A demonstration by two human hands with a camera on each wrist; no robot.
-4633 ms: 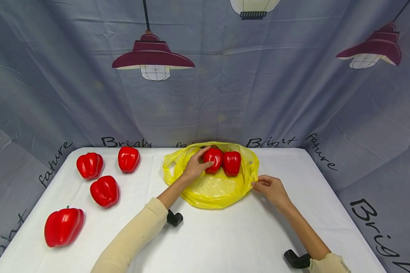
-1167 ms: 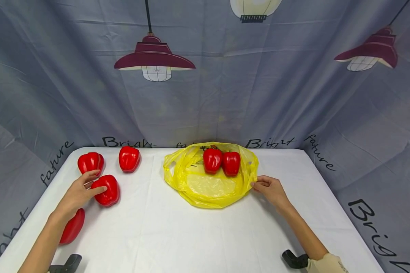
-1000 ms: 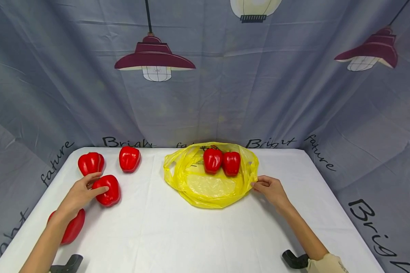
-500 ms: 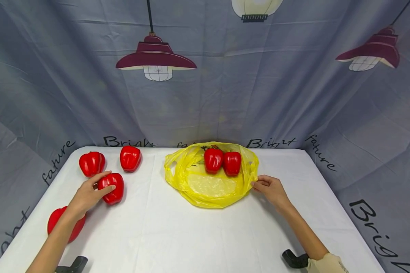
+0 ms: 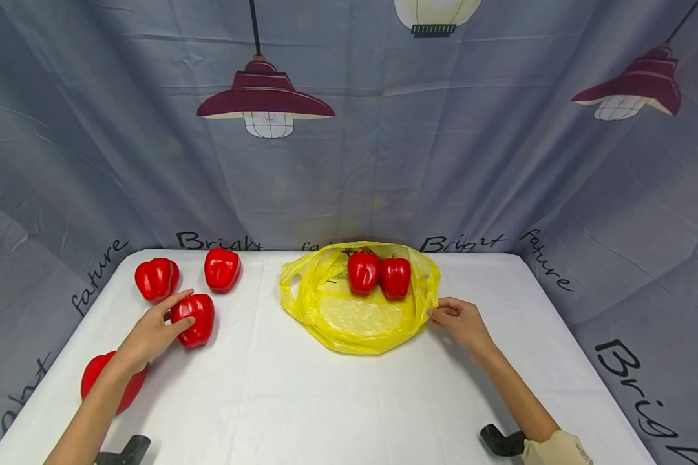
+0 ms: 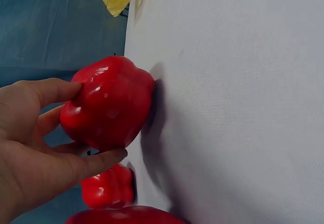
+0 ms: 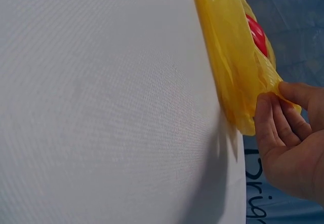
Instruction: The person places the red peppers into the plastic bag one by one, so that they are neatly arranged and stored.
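My left hand [image 5: 154, 331] grips a red bell pepper [image 5: 194, 321] from its left side; in the left wrist view the thumb and fingers span the pepper [image 6: 109, 102]. My right hand [image 5: 462, 325] pinches the right edge of a yellow plastic bag [image 5: 357, 339], which lies with its mouth spread wide. The right wrist view shows thumb and fingertips on a fold of the bag [image 7: 235, 77]. Inside the bag, toward the back, two red bell peppers sit side by side, a left one [image 5: 363, 274] and a right one [image 5: 395, 279].
Behind my left hand lie two more peppers, one at the left [image 5: 156, 279] and one at the back edge [image 5: 222, 270]. Another pepper [image 5: 95, 378] is partly hidden under my left forearm. A white cloth covers the table [image 5: 302, 407]; a grey printed curtain [image 5: 349, 181] hangs behind it.
My left hand has left the pepper in the bag, gone to the loose peppers and taken hold of one, shifting it slightly right. The right hand has stayed on the bag's edge.
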